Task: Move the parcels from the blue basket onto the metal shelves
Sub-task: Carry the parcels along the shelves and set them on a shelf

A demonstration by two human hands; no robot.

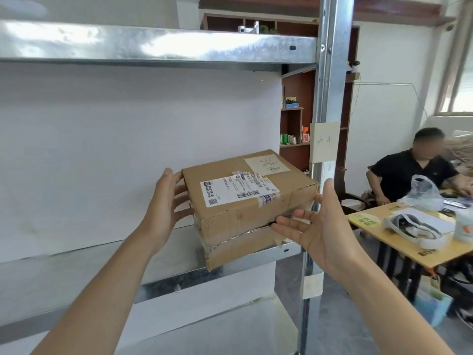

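Observation:
A brown cardboard parcel (245,201) with a white shipping label and a handwritten note on top sits at the right end of the middle metal shelf (158,254), its near corner hanging over the shelf's front edge. My left hand (166,201) presses flat on the parcel's left side. My right hand (317,226) cups its right front corner, fingers under the edge. Both hands hold it between them. The blue basket is out of view.
An upper metal shelf (153,47) runs overhead and a steel upright (330,73) with a paper tag stands just right of the parcel. A person sits at a wooden table (409,239) with bags and papers at right. A brown cabinet stands behind.

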